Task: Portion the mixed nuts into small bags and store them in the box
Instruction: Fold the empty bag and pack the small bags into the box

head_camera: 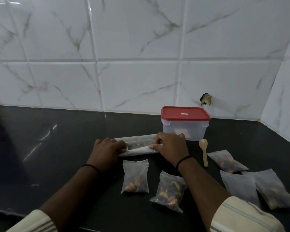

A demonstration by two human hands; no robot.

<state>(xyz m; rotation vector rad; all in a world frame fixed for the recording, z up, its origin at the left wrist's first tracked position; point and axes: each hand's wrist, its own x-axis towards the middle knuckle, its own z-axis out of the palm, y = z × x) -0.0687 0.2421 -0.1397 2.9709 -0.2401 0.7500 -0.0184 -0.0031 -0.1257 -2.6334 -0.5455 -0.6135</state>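
A large clear nut packet [138, 145], rolled into a tube, lies across the black counter [57, 148]. My left hand [107, 150] grips its left end and my right hand [170, 148] grips its right end, fingers curled over the roll. In front of my hands lie two small filled bags [135, 179] [170, 191]. Three more small bags [227, 160] [239, 186] [271, 190] lie at the right. The clear box with a red lid [185, 122] stands closed just behind my right hand.
A small wooden spoon [204, 152] lies right of my right hand, bowl toward the box. A white tiled wall runs along the back and right, with a chipped hole [206, 99] above the box. The counter's front edge is near my sleeves.
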